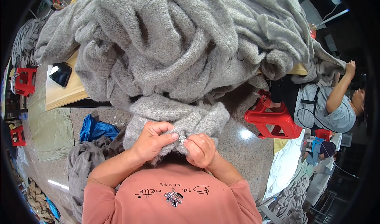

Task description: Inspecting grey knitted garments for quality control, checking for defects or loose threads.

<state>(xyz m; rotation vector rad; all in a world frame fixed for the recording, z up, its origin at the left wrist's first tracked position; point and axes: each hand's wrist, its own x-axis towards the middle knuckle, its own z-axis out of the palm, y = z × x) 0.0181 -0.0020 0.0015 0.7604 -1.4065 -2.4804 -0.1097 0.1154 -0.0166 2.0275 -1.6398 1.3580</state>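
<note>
The head view shows, at the far left, a red stool (25,80) near the table (59,97), on which lies a dark phone (60,74). A grey heap (166,46) spreads over the tabletop and hangs off the near edge. Below are a blue cloth (96,129) and a darker grey cloth (84,160). In the middle, the knit (170,107) is gathered close before the person's chest. The left hand (151,141) pinches its edge between thumb and forefinger, just beside a sparkly button (182,138); the right hand (200,150) has its fingertips pressed together on the button's other side, though whether on knit, button or thread I cannot tell. The step in hand looks like fine fingertip work at the button; the next move probably calls for a steady left pinch and small right-hand motions. Further right are a second stool (273,121) and a co-worker (326,107).
</note>
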